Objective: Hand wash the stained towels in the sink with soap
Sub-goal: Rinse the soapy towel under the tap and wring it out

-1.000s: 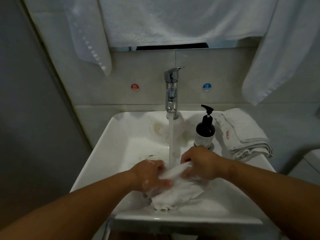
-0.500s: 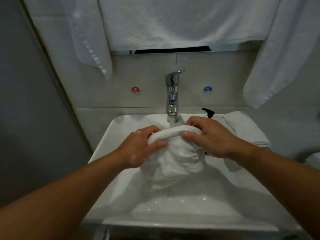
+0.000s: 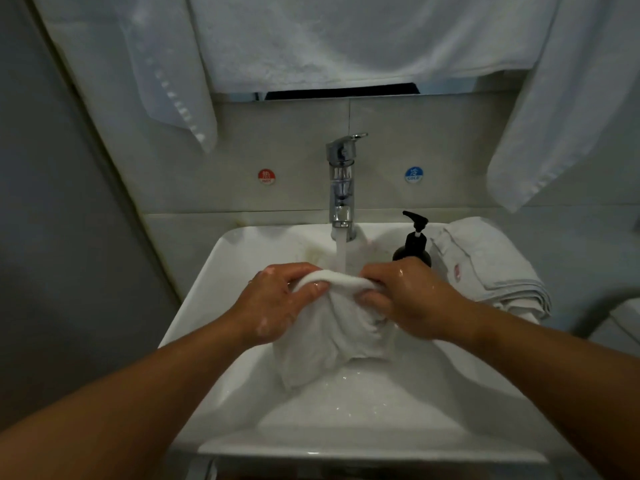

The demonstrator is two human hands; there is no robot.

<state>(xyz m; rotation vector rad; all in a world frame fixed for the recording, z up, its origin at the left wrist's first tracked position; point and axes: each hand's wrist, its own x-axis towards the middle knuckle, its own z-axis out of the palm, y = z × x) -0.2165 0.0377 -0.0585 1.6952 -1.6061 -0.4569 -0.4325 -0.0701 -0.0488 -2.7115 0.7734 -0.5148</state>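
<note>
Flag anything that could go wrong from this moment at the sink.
1. The tap stream hits the wet towel, held high by the left hand and right hand; spray may reach the folded towels at the right edge of the sink.
2. The right hand sits close in front of the soap bottle; a backward scrub could knock it over.

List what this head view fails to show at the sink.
Drain of the white ceramic sink: head view, covered by the wet white towel.
Lower body of the black pump soap bottle: behind the right hand.
Stains on that towel: lost in folds, dim light.
Red mark on the folded white towels: too small to read.
</note>
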